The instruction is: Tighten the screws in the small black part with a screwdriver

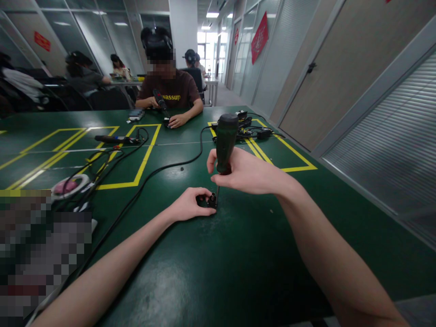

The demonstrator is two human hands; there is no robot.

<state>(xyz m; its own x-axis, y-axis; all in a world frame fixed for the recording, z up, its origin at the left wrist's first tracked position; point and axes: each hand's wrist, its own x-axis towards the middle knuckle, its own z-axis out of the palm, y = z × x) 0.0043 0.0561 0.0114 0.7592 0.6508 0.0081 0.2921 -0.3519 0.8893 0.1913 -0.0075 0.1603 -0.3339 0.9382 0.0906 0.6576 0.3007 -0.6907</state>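
My right hand [238, 170] is closed around the dark handle of a screwdriver [226, 141], which stands nearly upright with its thin shaft pointing down. The shaft's lower end reaches the edge of a small black part [212, 200] on the green table; whether the tip sits in a screw is too small to tell. My left hand [192, 203] pinches that part between thumb and fingers, from its left side. A short round stub rises from the part's top.
A black cable [160, 169] runs across the green table [190, 272] on my left. Black cords and adapters [252, 129] lie at the back right. Further left are a pen-shaped tool [116, 139] and a white tape roll [70, 186]. A person [170, 88] opposite holds a power screwdriver [160, 100].
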